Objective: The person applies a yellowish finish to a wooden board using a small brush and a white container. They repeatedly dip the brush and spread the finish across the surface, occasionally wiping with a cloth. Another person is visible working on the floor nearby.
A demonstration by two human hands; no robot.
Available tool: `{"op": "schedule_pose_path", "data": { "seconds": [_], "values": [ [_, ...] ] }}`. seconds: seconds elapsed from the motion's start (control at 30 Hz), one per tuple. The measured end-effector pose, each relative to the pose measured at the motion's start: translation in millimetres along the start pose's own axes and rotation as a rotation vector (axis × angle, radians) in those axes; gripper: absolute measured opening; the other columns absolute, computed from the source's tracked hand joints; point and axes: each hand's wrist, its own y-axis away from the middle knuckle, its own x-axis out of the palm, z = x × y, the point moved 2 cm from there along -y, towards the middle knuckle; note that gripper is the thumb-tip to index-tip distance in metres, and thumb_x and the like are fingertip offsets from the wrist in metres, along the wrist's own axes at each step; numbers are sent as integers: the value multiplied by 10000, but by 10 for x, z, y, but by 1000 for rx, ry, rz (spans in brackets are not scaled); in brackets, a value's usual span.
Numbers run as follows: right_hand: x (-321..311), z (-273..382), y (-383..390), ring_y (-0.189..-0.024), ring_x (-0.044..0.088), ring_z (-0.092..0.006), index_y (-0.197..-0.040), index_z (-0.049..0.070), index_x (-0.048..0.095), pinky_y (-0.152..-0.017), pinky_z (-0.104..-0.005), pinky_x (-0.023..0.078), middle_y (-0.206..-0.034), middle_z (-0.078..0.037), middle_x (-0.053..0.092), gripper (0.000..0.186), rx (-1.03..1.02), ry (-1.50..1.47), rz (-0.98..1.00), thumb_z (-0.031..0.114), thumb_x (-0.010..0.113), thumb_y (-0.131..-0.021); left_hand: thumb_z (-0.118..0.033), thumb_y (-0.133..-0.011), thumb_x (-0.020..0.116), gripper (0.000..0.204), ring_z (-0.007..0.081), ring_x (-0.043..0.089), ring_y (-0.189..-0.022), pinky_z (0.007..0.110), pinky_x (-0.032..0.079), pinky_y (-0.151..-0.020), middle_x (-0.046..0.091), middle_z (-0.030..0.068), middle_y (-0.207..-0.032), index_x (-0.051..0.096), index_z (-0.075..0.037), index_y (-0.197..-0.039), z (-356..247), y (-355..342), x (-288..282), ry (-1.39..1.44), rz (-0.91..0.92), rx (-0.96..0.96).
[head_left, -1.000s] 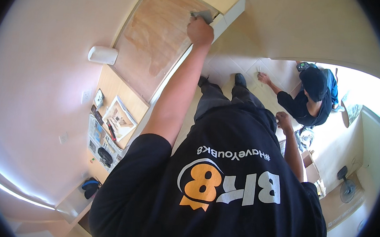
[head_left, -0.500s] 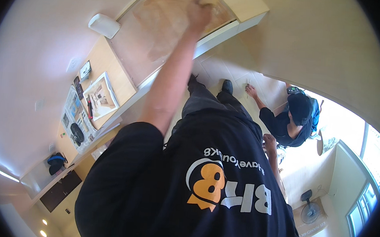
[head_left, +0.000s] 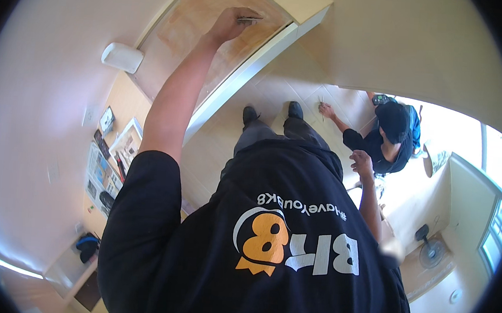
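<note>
Up on a brownish, streaked panel, my left hand is closed on a thin flat scraper, which lies at or just over the surface. A white rounded object sits against the wall at the panel's left end. My right hand is beside my body on the right, fingers curled; whatever they may hold is too small to make out. My own feet stand on the tiled floor below the panel's white front edge.
A co-worker in a black cap crouches at right, one hand by a thin tool on the floor. Papers and small items lie on the left counter. A fan stands lower right; a large pale panel spans the upper right.
My left hand has moved leftward along the brown panel with the scraper. My right hand stays low at my side, slightly shifted. The co-worker still crouches; the view has shifted a little.
</note>
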Motion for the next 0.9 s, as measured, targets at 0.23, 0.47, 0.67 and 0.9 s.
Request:
{"op": "schedule_pose_path", "data": {
  "seconds": [0.23, 0.47, 0.67, 0.9],
  "values": [
    [473, -431, 760, -641, 634, -145, -1207, 16, 649, -560, -285, 509, -967, -83, 726, 351, 123, -117, -109, 248, 606, -947, -116, -899, 749, 301, 189, 697, -998, 316, 543, -910, 755, 94, -1090, 732, -50, -1192, 480, -325, -23, 196, 279, -96],
    [1468, -1244, 1685, -660, 652, -159, -1190, 13, 666, -568, -296, 522, -929, -96, 739, 324, 357, -161, -182, 228, 594, -958, -114, -912, 745, 322, 155, 678, -1040, 297, 521, -965, 736, 75, -1136, 716, -43, -1225, 591, -353, -75, 143, 412, -15],
    [2253, -1472, 2156, -645, 669, -153, -1064, -1, 705, -582, -303, 554, -886, -89, 728, 234, 325, -83, -149, 186, 618, -954, -90, -910, 734, 264, 166, 663, -1065, 313, 521, -961, 737, 109, -1140, 753, -79, -1173, 759, -416, -95, 114, 476, 73],
    [2328, -965, 1927, -648, 665, -161, -1184, -19, 658, -577, -299, 536, -922, -92, 730, 325, 207, -123, -216, 219, 616, -966, 0, -886, 707, 255, 204, 653, -1054, 318, 513, -971, 739, 79, -1130, 776, -88, -1115, 922, -388, -129, 102, 541, 134]
  ]
}}
